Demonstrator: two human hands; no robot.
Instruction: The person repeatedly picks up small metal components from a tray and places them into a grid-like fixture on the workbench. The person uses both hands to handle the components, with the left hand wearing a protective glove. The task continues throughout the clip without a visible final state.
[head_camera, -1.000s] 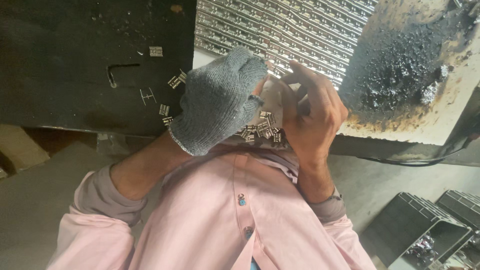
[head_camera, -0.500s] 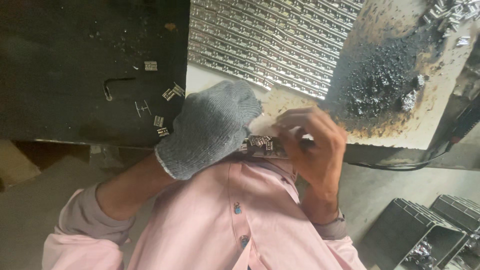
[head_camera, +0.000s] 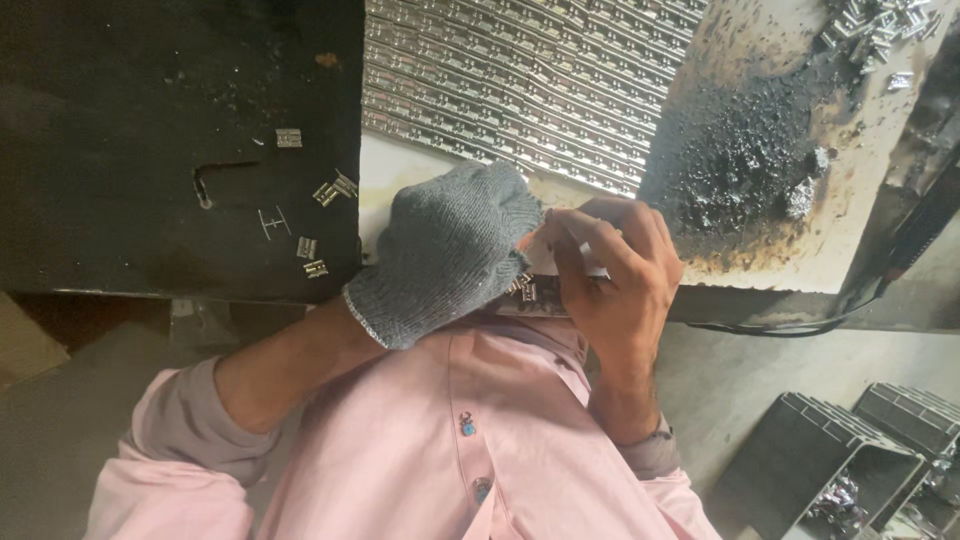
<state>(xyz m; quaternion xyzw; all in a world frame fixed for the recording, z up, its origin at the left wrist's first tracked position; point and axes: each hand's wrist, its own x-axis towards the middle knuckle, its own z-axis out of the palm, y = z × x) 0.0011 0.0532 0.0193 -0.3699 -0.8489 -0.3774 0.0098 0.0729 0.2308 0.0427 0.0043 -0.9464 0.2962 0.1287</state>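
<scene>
We see our left hand (head_camera: 455, 250), in a grey knit glove, curled shut around a cluster of small metal clips (head_camera: 520, 288) that peek out at its lower edge. Our bare right hand (head_camera: 615, 275) touches it from the right, fingers bent and pinching a pale scrap of paper or plastic (head_camera: 560, 250) between thumb and fingertips. Both hands sit at the near edge of the bench, right against our pink shirt (head_camera: 450, 430), so there is hardly any room toward the body. Beyond the hands lie tight rows of shiny metal pieces (head_camera: 520, 90), filling the middle of the bench. To the left, the dark plate (head_camera: 130, 80) is mostly bare, with a few loose clips (head_camera: 315, 250) near its right edge. To the right, a heap of dark metal filings (head_camera: 740, 160) covers the stained board (head_camera: 860, 200). Low right, dark plastic bins (head_camera: 840, 460) stand on the floor, well apart from our hands
</scene>
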